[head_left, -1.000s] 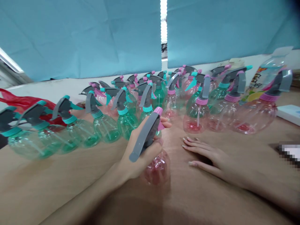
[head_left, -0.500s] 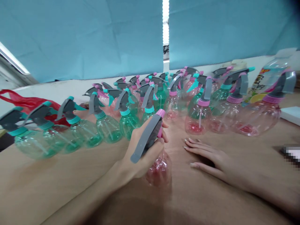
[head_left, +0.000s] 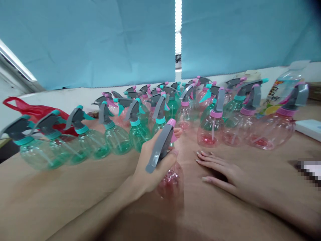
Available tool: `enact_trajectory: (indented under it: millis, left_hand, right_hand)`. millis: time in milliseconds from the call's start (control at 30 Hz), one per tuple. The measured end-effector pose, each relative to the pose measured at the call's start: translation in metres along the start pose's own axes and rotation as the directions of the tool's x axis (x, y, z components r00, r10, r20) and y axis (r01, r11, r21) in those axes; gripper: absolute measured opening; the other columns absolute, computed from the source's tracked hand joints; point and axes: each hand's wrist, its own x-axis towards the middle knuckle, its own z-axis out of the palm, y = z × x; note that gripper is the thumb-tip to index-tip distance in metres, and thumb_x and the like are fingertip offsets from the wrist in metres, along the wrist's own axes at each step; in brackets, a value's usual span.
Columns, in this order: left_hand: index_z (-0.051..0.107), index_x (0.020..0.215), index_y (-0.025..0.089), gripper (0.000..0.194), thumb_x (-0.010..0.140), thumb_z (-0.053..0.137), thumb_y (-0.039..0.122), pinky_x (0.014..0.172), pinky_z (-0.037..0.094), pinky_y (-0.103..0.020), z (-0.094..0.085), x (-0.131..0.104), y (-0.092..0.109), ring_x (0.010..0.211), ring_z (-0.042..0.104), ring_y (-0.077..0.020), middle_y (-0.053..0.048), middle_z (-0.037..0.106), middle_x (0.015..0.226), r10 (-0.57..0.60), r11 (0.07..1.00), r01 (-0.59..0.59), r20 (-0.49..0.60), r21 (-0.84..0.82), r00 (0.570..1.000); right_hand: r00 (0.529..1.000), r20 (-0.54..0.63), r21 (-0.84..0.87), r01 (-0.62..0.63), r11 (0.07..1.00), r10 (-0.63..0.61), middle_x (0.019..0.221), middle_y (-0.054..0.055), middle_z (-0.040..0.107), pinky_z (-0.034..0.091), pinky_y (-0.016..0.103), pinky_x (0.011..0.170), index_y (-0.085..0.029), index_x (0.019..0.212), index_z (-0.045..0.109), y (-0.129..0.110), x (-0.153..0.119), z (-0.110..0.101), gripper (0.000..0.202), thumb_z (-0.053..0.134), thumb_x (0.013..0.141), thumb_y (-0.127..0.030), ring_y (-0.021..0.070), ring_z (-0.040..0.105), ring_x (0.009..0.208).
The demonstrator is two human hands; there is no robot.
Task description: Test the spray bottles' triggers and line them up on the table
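My left hand (head_left: 150, 167) is wrapped round the neck of a pink spray bottle (head_left: 172, 182), whose grey head and pink nozzle point away from me. The bottle stands upright on the wooden table (head_left: 100, 194). To its right, my right hand (head_left: 225, 172) lies on the tabletop with its fingers apart, holding nothing. Beyond the right hand stand pink bottles, the nearest being a clear pink one (head_left: 210, 134). A row of green spray bottles, including a dark green one (head_left: 139, 135), runs along the left.
More green and pink spray bottles crowd the back. A red plastic bag (head_left: 37, 112) lies at the far left. At the right are a large labelled bottle (head_left: 286, 83), a white box (head_left: 309, 129) and a blurred dark-edged object (head_left: 311, 169).
The view has shifted slightly. My left hand keeps its hold on the pink spray bottle, and its fingertips beyond the nozzle look slightly more extended. My right hand stays flat on the table.
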Motion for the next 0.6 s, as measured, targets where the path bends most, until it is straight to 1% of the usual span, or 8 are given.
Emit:
enact_trajectory:
  millis: [67, 133, 200, 267, 367, 467, 533, 600]
  left_hand:
    - [0.054, 0.102, 0.023, 0.024, 0.079, 0.050, 0.018, 0.054, 0.038, -0.027, 0.002, 0.000, 0.000, 0.057, 0.044, -0.0124, 0.005, 0.044, 0.066, 0.013, 1.000, -0.012, -0.026, 0.007, 1.000]
    - [0.054, 0.089, 0.022, 0.012, 0.079, 0.050, 0.018, 0.054, 0.038, -0.027, 0.004, 0.000, -0.001, 0.058, 0.044, -0.0121, 0.005, 0.046, 0.066, 0.019, 1.000, -0.019, -0.045, 0.001, 0.999]
    - [0.053, 0.083, 0.022, 0.007, 0.078, 0.050, 0.017, 0.054, 0.038, -0.026, 0.007, 0.000, -0.001, 0.057, 0.046, -0.0121, 0.005, 0.048, 0.065, 0.017, 1.000, -0.017, -0.052, 0.000, 0.998]
    - [0.053, 0.082, 0.022, 0.006, 0.079, 0.051, 0.018, 0.054, 0.040, -0.026, 0.009, 0.000, -0.001, 0.057, 0.048, -0.0125, 0.004, 0.051, 0.066, 0.015, 1.000, -0.015, -0.055, 0.005, 0.998]
    - [0.056, 0.088, 0.022, 0.009, 0.080, 0.051, 0.021, 0.057, 0.043, -0.028, 0.015, 0.001, 0.000, 0.059, 0.051, -0.0135, 0.004, 0.055, 0.067, 0.035, 0.999, -0.034, -0.054, 0.016, 0.998]
    - [0.056, 0.104, 0.022, 0.022, 0.082, 0.050, 0.022, 0.063, 0.046, -0.029, 0.024, 0.003, 0.001, 0.062, 0.054, -0.0142, 0.004, 0.057, 0.070, 0.072, 0.997, -0.072, -0.043, -0.002, 0.996]
    - [0.053, 0.113, 0.022, 0.030, 0.082, 0.051, 0.021, 0.069, 0.047, -0.030, 0.030, 0.004, 0.003, 0.068, 0.056, -0.0148, 0.002, 0.060, 0.077, 0.096, 0.995, -0.097, -0.047, -0.023, 0.994]
    - [0.052, 0.117, 0.022, 0.036, 0.082, 0.051, 0.019, 0.076, 0.048, -0.031, 0.037, 0.007, 0.005, 0.078, 0.059, -0.0158, 0.000, 0.063, 0.088, 0.114, 0.993, -0.117, -0.067, -0.035, 0.991]
  right_hand:
    - [1.000, -0.005, -0.010, 0.010, 1.000, -0.010, 0.147, 0.005, 0.039, 0.030, 0.048, 0.111, -0.026, 0.138, 0.044, -0.001, 0.001, 0.000, 0.053, 0.050, 0.091, -0.047, 0.0248, 0.032, 0.136]
    - [1.000, -0.003, -0.032, 0.016, 0.999, -0.016, 0.147, 0.006, 0.039, 0.030, 0.048, 0.110, -0.024, 0.138, 0.045, -0.004, 0.002, -0.001, 0.052, 0.048, 0.091, -0.047, 0.0252, 0.033, 0.135]
    - [1.000, 0.006, -0.068, 0.018, 0.997, -0.017, 0.146, 0.007, 0.040, 0.031, 0.048, 0.110, -0.022, 0.136, 0.047, -0.009, 0.004, -0.003, 0.051, 0.045, 0.093, -0.048, 0.0255, 0.034, 0.135]
    - [1.000, 0.021, -0.106, 0.019, 0.994, -0.017, 0.145, 0.008, 0.041, 0.033, 0.048, 0.109, -0.021, 0.134, 0.050, -0.014, 0.005, -0.007, 0.050, 0.043, 0.093, -0.048, 0.0259, 0.035, 0.134]
    - [0.999, 0.041, -0.127, 0.015, 0.992, -0.010, 0.143, 0.009, 0.045, 0.039, 0.047, 0.105, -0.020, 0.131, 0.052, -0.025, 0.005, -0.013, 0.049, 0.044, 0.093, -0.048, 0.0263, 0.041, 0.130]
    - [1.000, 0.014, -0.104, 0.003, 0.995, -0.002, 0.139, 0.010, 0.050, 0.044, 0.047, 0.100, -0.020, 0.131, 0.052, -0.036, 0.005, -0.021, 0.049, 0.047, 0.091, -0.049, 0.0264, 0.050, 0.124]
    - [1.000, -0.016, -0.088, 0.015, 0.996, -0.017, 0.137, 0.010, 0.053, 0.045, 0.046, 0.099, -0.020, 0.132, 0.050, -0.044, 0.004, -0.027, 0.052, 0.049, 0.090, -0.050, 0.0260, 0.052, 0.121]
    - [0.999, -0.038, -0.072, 0.023, 0.997, -0.026, 0.135, 0.009, 0.055, 0.047, 0.045, 0.096, -0.022, 0.134, 0.047, -0.052, 0.003, -0.035, 0.053, 0.049, 0.089, -0.051, 0.0257, 0.054, 0.118]
